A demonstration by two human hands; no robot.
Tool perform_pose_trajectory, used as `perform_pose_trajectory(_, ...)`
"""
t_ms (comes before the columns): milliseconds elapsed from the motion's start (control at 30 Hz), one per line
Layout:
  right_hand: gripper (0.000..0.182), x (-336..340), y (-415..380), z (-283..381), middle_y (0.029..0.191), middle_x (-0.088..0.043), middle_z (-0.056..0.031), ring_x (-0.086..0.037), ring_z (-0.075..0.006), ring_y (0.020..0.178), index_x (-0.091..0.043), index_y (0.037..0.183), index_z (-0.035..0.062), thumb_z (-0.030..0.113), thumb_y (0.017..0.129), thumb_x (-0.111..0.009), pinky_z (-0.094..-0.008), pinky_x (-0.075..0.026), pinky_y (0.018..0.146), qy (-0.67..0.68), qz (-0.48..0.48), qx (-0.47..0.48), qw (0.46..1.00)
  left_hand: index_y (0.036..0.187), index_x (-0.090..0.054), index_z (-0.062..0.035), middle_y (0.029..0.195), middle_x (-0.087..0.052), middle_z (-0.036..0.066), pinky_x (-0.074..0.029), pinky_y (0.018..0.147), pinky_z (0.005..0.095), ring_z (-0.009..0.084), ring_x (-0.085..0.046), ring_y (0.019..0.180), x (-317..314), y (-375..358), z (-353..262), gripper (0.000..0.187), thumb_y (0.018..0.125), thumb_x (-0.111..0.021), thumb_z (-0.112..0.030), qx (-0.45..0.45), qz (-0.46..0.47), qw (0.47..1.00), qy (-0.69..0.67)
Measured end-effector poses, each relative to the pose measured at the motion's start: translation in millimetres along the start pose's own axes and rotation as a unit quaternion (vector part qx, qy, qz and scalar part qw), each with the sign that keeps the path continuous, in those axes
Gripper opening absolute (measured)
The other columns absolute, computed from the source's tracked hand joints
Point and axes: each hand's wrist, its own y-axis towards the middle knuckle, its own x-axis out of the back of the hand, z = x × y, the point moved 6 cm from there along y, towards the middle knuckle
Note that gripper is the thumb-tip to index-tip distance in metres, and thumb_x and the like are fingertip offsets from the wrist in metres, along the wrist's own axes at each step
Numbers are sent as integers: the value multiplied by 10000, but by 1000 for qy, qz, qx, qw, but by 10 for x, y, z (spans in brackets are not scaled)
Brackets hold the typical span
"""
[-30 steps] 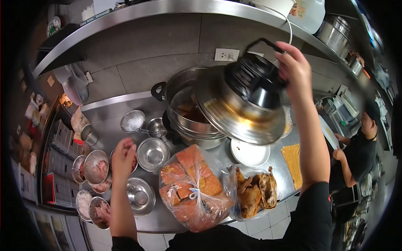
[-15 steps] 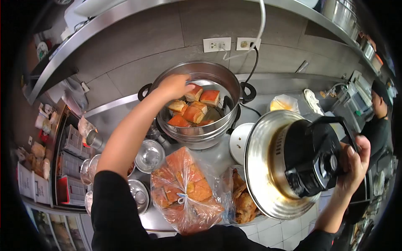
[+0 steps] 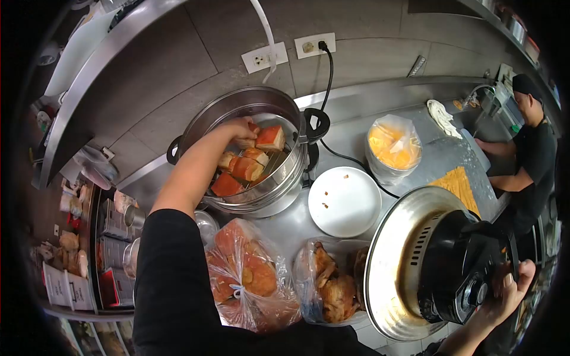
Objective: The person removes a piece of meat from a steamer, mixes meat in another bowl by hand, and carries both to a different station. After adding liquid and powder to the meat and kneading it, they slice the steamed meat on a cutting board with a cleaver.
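My left hand (image 3: pixel 238 132) reaches into a large round metal pot (image 3: pixel 205 117) with black handles, its fingers closed on a reddish-brown piece of meat (image 3: pixel 253 128) near the back. Several browned chunks of meat (image 3: pixel 246 168) lie around it inside the pot. At the right, my right hand (image 3: pixel 506 292) is wrapped round the black handle of a wide metal lid (image 3: pixel 386 261) with a black heating unit on top, held tilted on its side. A white plate (image 3: pixel 344 202) with a few crumbs is between pot and lid.
Bags of meat (image 3: pixel 252 276) and of roasted meat (image 3: pixel 338 296) lie at the front edge. Behind the plate stands a bag of yellow food (image 3: pixel 394 142). A black cord (image 3: pixel 344 155) crosses the counter. A co-worker (image 3: pixel 522 148) stands at the right.
The view has turned right, so the pot appears further left. My left hand has gone deeper among the meat pieces. The lid has stayed in my right hand.
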Motion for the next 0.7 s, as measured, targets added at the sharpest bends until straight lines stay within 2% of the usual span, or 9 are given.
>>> perform_pose_trajectory(133, 256, 191, -12, -108, 670, -414, 14, -305, -34, 509, -465, 1119, 49, 69, 900, -596, -189, -227, 462, -15, -30, -7, 999, 1317, -510, -184, 1216, -615, 140, -583, 705, 474, 350, -636, 1051, 63, -178, 20, 642, 754, -769, -354, 19, -9, 999, 23)
perform_pose_trajectory(200, 268, 234, 27, -149, 670, -415, 15, -304, -33, 509, -468, 1130, 47, 71, 901, -603, -188, -226, 463, -14, -12, 0, 1000, 1288, -523, -181, 1185, -619, 156, -549, 827, 441, 359, -642, 1022, 183, -265, -36, 609, 732, -745, -294, -33, -78, 985, 152)
perform_pose_trajectory(233, 279, 220, 43, -148, 670, -416, 16, -303, -31, 508, -470, 1141, 45, 74, 901, -609, -187, -225, 465, -13, 3, 9, 1000, 1288, -523, -181, 1185, -619, 156, -549, 827, 441, 359, -642, 1022, 247, -437, -72, 609, 732, -745, -294, -28, -75, 985, 150)
perform_pose_trajectory(300, 284, 157, 103, -157, 671, -420, 16, -302, -29, 507, -477, 1151, 43, 67, 902, -611, -186, -223, 466, -4, 3, 7, 1000, 1269, -555, -163, 1208, -611, 185, -497, 918, 399, 367, -626, 1060, 649, -974, -213, 593, 717, -734, -283, -28, -192, 974, 118)
perform_pose_trajectory(333, 290, 105, 133, -139, 672, -424, 17, -301, -27, 506, -483, 1161, 42, 61, 902, -612, -184, -222, 468, 1, -2, 5, 1000, 1269, -555, -163, 1208, -611, 185, -497, 918, 399, 367, -626, 1060, 716, -1136, -150, 593, 717, -734, -283, -21, -195, 974, 116)
perform_pose_trajectory(400, 292, -178, 231, -82, 674, -427, 18, -301, -24, 506, -488, 1167, 42, 57, 903, -612, -181, -221, 466, 30, 24, 9, 999, 1268, -583, -137, 1217, -610, 177, -492, 931, 384, 341, -614, 1101, 951, -1564, -91, 580, 727, -731, -284, -103, -318, 942, 30)
perform_pose_trajectory(500, 297, -474, 440, -35, 681, -434, 27, -297, -15, 500, -507, 1181, 31, 54, 904, -614, -168, -223, 448, 80, 79, 13, 994, 1298, -577, -166, 1207, -611, 158, -489, 942, 391, 320, -600, 1129, 992, -2466, 43, 564, 764, -715, -288, -131, -364, 915, -118)
perform_pose_trajectory(567, 289, -824, 560, 76, 678, -431, 38, -302, -13, 498, -513, 1181, 37, 68, 909, -605, -172, -227, 447, 60, 83, 35, 994, 1302, -575, -114, 1185, -613, 148, -467, 971, 357, 304, -599, 1121, 896, -3120, 121, 548, 778, -701, -213, -148, -396, 895, -145)
perform_pose_trajectory(700, 318, -1617, 808, 146, 654, -451, 44, -336, -20, 488, -530, 1181, 50, 48, 875, -614, -194, -227, 436, 84, 95, -14, 992, 1347, -538, -77, 1236, -579, 104, -419, 1020, 325, 219, -567, 1167, 412, -4123, 491, 601, 765, -682, -124, -136, -426, 842, -303)
